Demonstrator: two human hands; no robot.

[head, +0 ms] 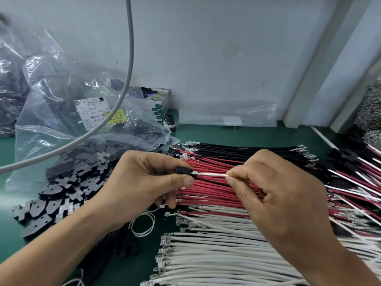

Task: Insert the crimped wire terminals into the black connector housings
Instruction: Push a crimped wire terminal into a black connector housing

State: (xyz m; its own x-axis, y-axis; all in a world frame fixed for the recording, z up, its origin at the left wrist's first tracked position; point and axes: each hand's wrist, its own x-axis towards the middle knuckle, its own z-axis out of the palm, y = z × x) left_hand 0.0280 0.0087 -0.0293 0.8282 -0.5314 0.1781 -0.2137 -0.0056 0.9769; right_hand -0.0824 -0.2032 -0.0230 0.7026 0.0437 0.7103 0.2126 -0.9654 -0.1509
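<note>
My left hand (pixel 148 180) pinches a small black connector housing (pixel 183 170) between thumb and fingers. A white wire (pixel 212 174) is pinched in the fingertips of my right hand (pixel 276 195), and its metal terminal (pixel 195 173) sits right at the housing's opening. Under both hands lie rows of loose wires with crimped ends: black wires (pixel 247 148) at the back, red wires (pixel 216 193) in the middle, white wires (pixel 206 252) nearest me.
A heap of black housings (pixel 68 188) spills from clear plastic bags (pixel 61 112) on the left of the green mat (pixel 237 133). A grey cable (pixel 115 112) arcs overhead. Finished wire assemblies (pixel 354 176) lie at right, a small box (pixel 158 104) by the wall.
</note>
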